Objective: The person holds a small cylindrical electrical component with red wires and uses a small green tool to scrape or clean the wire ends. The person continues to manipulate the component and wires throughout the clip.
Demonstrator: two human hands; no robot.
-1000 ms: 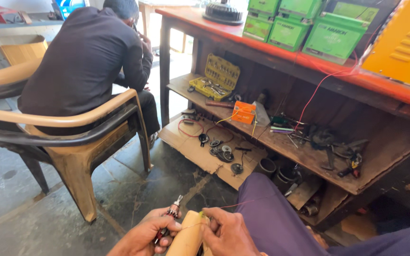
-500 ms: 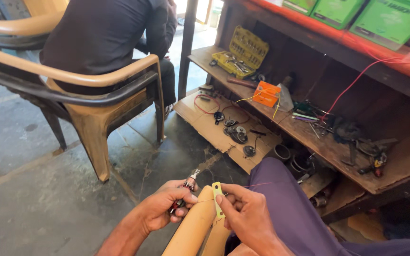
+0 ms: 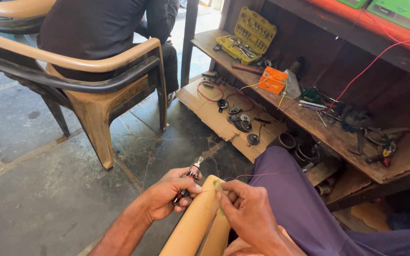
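Observation:
My left hand grips a small red and metal switch-like part with a silver threaded tip that points up. My right hand pinches a thin wire end right beside that part, over the tan arm of the chair I sit in. A thin red wire runs from my fingers across my purple trouser leg.
A person in black sits in a tan plastic chair ahead on the left. A low wooden shelf on the right holds a yellow tool case, an orange box, wires and tools. Small round parts lie on cardboard on the stone floor.
The view has tilted down and closer. My right hand has moved in to the small part, and the yellowish piece it held half a second ago is hidden behind my fingers.

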